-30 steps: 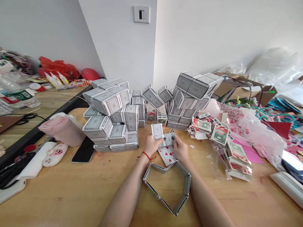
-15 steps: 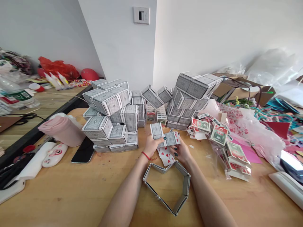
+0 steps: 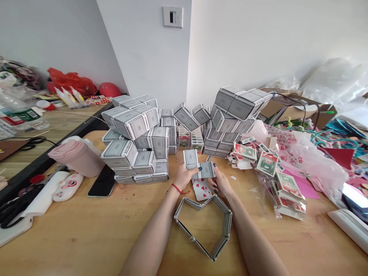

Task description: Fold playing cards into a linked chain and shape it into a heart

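Note:
Grey-backed playing cards (image 3: 191, 158) are gripped at their left side by my left hand (image 3: 185, 174), its thumb across them. On their right side, my right hand (image 3: 221, 180) pinches a sideways grey-backed card (image 3: 207, 170) that meets the upright one. Under my hands lie face-up heart cards (image 3: 202, 189) on the table. Between my forearms stands a heart-shaped ring (image 3: 227, 226) of folded cards, its notch toward the loose cards.
Stacks of folded-card blocks stand at the left (image 3: 123, 153) and right (image 3: 230, 122). Opened card boxes (image 3: 266, 163) lie to the right beside plastic bags (image 3: 304, 153). A phone (image 3: 101, 182), a pink roll (image 3: 76, 157) and a white mouse (image 3: 68, 186) are on the left.
The right-hand card has slid left, covering the red-marked face edge that showed at its right end. The view has shifted slightly; the heart-shaped ring stays in place.

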Motion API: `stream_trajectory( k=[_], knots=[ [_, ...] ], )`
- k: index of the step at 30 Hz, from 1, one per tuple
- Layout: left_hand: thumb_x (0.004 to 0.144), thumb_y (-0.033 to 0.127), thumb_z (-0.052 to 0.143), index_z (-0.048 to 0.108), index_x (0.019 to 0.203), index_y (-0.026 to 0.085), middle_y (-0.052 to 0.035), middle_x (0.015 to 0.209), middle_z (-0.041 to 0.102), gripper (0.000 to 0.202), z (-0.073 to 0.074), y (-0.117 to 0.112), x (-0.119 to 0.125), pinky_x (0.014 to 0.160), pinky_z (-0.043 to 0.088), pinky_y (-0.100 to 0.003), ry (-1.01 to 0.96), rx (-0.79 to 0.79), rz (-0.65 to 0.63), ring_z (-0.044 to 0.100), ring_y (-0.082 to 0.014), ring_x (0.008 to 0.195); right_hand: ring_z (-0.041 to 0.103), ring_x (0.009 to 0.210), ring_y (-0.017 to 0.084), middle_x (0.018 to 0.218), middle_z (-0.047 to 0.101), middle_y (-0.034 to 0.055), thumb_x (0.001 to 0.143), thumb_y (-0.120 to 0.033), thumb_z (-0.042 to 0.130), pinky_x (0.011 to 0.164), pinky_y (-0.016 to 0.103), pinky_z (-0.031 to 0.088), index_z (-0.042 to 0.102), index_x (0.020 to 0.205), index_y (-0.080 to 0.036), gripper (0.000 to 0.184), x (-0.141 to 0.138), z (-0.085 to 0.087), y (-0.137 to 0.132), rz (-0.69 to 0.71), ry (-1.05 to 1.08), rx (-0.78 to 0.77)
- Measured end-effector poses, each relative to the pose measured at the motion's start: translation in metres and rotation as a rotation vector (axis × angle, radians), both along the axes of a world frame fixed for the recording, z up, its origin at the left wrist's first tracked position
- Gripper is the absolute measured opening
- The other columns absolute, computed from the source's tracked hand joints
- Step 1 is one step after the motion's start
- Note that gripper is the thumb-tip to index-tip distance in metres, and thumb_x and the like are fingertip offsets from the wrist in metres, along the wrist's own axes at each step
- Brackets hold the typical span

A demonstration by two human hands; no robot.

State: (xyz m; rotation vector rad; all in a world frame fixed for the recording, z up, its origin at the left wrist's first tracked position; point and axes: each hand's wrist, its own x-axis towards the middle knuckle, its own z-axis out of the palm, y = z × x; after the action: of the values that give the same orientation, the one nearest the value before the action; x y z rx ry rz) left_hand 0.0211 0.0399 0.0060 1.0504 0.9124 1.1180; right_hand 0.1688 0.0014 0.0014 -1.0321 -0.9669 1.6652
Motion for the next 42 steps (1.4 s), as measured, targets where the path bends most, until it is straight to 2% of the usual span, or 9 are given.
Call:
stream_trajectory(
  k=[5,11,15,20,23,26,32,38,42],
  knots=[
    [0.058,0.023,0.069,0.064,0.086,0.011,-0.0071,0.083,0.068,0.030,-0.003,0.002,-0.002,0.065,0.049,-0.030,0.003,0.004,-0.029,0.062,-0.0184,0.071,0.026,0.022,0.006,0.026,0.028,-0.0038,0.081,-0.061,0.025,0.028,0.022,0.014,0.028,0.034,-0.021,0.062,-0.001,-0.002,0.000,-0.038,-0.182,0.119],
    [0.058,0.021,0.069,0.063,0.083,0.012,-0.0072,0.084,0.068,0.028,-0.001,0.001,-0.003,0.066,0.050,-0.030,0.000,-0.013,-0.024,0.062,-0.0179,0.071,0.026,0.024,0.007,0.027,0.030,-0.0049,0.081,-0.060,0.029,0.029,0.022,0.019,0.032,0.040,-0.021,0.057,0.000,-0.007,0.001,-0.113,-0.321,0.181],
    [0.056,0.021,0.070,0.064,0.080,0.012,-0.0074,0.084,0.068,0.026,0.003,-0.001,-0.002,0.066,0.049,-0.030,0.004,-0.026,-0.044,0.062,-0.0181,0.071,0.033,0.026,0.008,0.032,0.038,-0.0046,0.080,-0.059,0.032,0.030,0.022,0.024,0.038,0.048,-0.020,0.051,-0.003,-0.005,-0.001,-0.169,-0.412,0.203],
    [0.054,0.021,0.072,0.064,0.080,0.012,-0.0061,0.083,0.069,0.028,0.007,-0.003,0.003,0.069,0.049,-0.030,-0.037,-0.029,-0.037,0.062,-0.0183,0.072,0.034,0.031,0.009,0.038,0.039,-0.0061,0.077,-0.059,0.039,0.031,0.022,0.025,0.043,0.061,-0.020,0.043,-0.006,-0.010,0.003,-0.349,-0.311,0.178],
    [0.053,0.022,0.073,0.064,0.078,0.012,-0.0062,0.080,0.069,0.028,0.007,-0.004,0.006,0.070,0.049,-0.031,-0.040,-0.049,-0.037,0.063,-0.0191,0.073,0.031,0.034,0.008,0.042,0.038,-0.0062,0.075,-0.057,0.044,0.032,0.022,0.025,0.042,0.062,-0.020,0.040,-0.005,-0.015,0.007,-0.423,-0.217,0.145],
    [0.052,0.022,0.074,0.064,0.080,0.011,-0.0066,0.080,0.069,0.031,0.008,-0.004,0.006,0.071,0.049,-0.032,-0.056,-0.049,-0.056,0.063,-0.0197,0.075,0.031,0.036,0.008,0.045,0.039,-0.0050,0.075,-0.053,0.046,0.033,0.022,0.024,0.041,0.060,-0.020,0.037,-0.004,-0.014,0.009,-0.396,-0.142,0.117],
    [0.050,0.023,0.075,0.063,0.080,0.011,-0.0068,0.080,0.069,0.034,0.011,-0.005,0.004,0.066,0.049,-0.032,-0.079,-0.080,-0.118,0.063,-0.0189,0.068,0.044,0.045,0.012,0.055,0.050,-0.0009,0.073,-0.044,0.046,0.037,0.022,0.032,0.046,0.066,-0.020,0.026,-0.003,-0.005,0.007,-0.355,-0.012,0.033],
    [0.050,0.023,0.075,0.063,0.083,0.011,-0.0073,0.079,0.069,0.036,0.014,-0.006,0.001,0.072,0.049,-0.034,-0.063,-0.073,-0.107,0.063,-0.0205,0.072,0.038,0.041,0.010,0.051,0.046,-0.0032,0.076,-0.048,0.046,0.036,0.023,0.030,0.046,0.066,-0.020,0.029,-0.002,-0.006,0.005,-0.298,-0.161,0.126],
    [0.052,0.021,0.073,0.064,0.079,0.011,-0.0071,0.079,0.069,0.030,0.014,-0.005,0.000,0.073,0.049,-0.035,-0.020,-0.046,-0.086,0.063,-0.0202,0.072,0.038,0.036,0.011,0.044,0.043,-0.0042,0.079,-0.053,0.039,0.035,0.024,0.029,0.044,0.066,-0.021,0.035,-0.003,-0.008,0.004,-0.261,-0.370,0.238]
  ],
)
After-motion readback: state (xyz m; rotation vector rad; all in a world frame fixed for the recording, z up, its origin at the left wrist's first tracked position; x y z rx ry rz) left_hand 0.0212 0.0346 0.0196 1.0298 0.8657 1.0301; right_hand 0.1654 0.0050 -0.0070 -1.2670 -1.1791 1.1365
